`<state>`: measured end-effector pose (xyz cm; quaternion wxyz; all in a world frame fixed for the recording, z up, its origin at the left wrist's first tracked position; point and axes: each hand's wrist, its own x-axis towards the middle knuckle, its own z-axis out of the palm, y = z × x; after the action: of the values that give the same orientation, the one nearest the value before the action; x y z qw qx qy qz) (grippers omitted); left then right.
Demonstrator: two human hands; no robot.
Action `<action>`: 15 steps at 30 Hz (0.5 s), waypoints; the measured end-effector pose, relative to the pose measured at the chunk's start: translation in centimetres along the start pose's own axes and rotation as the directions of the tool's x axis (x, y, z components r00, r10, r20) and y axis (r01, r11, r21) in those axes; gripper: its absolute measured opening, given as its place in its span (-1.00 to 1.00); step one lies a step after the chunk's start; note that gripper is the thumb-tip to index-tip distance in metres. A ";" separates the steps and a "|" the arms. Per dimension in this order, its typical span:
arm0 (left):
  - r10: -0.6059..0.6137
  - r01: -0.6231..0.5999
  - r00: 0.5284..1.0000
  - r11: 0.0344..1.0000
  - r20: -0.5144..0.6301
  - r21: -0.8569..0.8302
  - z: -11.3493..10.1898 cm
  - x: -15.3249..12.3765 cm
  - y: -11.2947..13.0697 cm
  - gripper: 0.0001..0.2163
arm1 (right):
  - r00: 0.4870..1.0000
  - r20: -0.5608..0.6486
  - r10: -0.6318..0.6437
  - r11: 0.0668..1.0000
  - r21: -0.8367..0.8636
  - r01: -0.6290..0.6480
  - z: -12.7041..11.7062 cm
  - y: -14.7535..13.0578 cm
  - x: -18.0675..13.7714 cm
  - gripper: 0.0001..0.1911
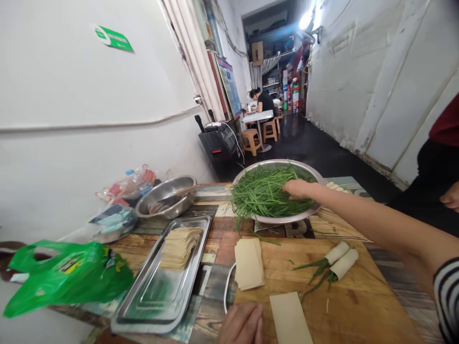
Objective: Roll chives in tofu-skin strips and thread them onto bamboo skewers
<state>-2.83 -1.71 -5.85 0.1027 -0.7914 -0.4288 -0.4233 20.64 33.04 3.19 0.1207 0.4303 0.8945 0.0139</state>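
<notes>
My right hand (298, 189) reaches into a wide metal bowl (283, 220) heaped with long green chives (260, 191). Its fingers are curled among the leaves and the fingertips are hidden. At the bottom, my left hand (242, 324) rests by the left edge of a wooden cutting board (344, 306), fingers bent and pressed together, with nothing visible in them. Just right of it lies a single pale tofu sheet (291, 317). A stack of tofu sheets (249, 263) sits above it. Two rolled tofu sheets (340, 260) with chive ends sticking out lie at the board's right.
A metal tray (158, 301) holds more tofu sheets (180, 246). Behind it stands a metal basin (172, 184), beside plastic bags (125, 186). A green bag (71, 277) lies at the left edge. One person (264, 100) sits far back; another (439, 148) stands at right.
</notes>
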 end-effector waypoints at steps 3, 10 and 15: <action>-0.006 0.006 1.000 1.000 0.015 0.003 0.0 -0.3 0.0 -0.80 | 0.999 0.025 -0.021 0.999 -0.046 0.022 -0.2 -0.4 -0.1 -0.78; -0.050 0.051 0.998 0.998 0.046 -0.023 -0.5 0.5 0.6 -0.78 | 0.999 -0.044 -0.010 0.989 -0.146 0.004 -1.6 -1.5 -1.2 -0.75; -0.022 0.024 0.999 0.999 0.042 -0.030 -0.6 0.3 0.3 -0.78 | 0.999 -0.040 -0.014 0.990 -0.144 0.008 -1.6 -1.4 -1.2 -0.77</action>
<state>-2.79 -2.02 -5.19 0.0767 -0.7966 -0.4334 -0.4143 19.93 31.31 4.83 0.1332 0.4151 0.8958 0.0863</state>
